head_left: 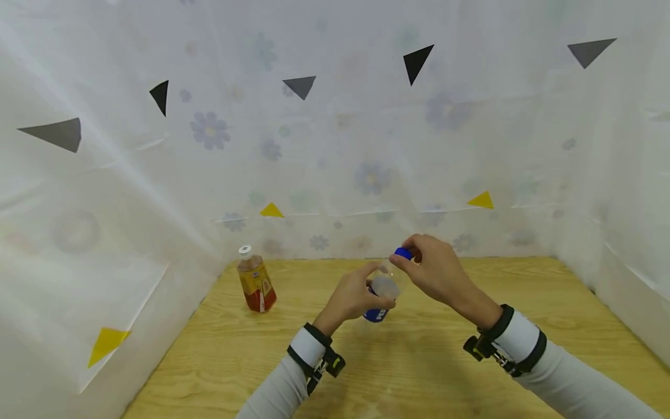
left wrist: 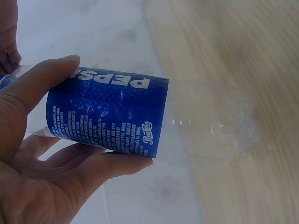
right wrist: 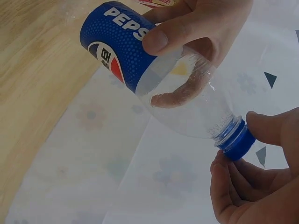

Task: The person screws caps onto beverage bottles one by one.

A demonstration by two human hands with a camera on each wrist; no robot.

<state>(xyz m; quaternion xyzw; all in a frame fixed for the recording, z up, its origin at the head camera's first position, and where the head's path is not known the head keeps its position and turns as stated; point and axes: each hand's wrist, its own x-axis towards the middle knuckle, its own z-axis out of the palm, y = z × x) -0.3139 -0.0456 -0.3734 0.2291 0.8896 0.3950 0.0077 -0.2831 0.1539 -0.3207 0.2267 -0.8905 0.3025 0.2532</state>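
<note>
A clear plastic Pepsi bottle (left wrist: 205, 121) with a blue label (left wrist: 107, 112) is held tilted above the table. My left hand (head_left: 352, 297) grips it round the label and shoulder, thumb on one side and fingers on the other. At the neck, the thumb and fingers of my right hand (head_left: 434, 269) pinch the blue cap (right wrist: 239, 142). The cap sits on the bottle's mouth; whether it is tight or loose I cannot tell. No drink shows in the clear parts of the bottle.
On the left of the wooden table (head_left: 220, 361) stands a bottle of reddish-brown drink (head_left: 256, 282) with a white cap and yellow label. White flowered sheeting (head_left: 335, 145) with black, grey and yellow triangles encloses the back and sides.
</note>
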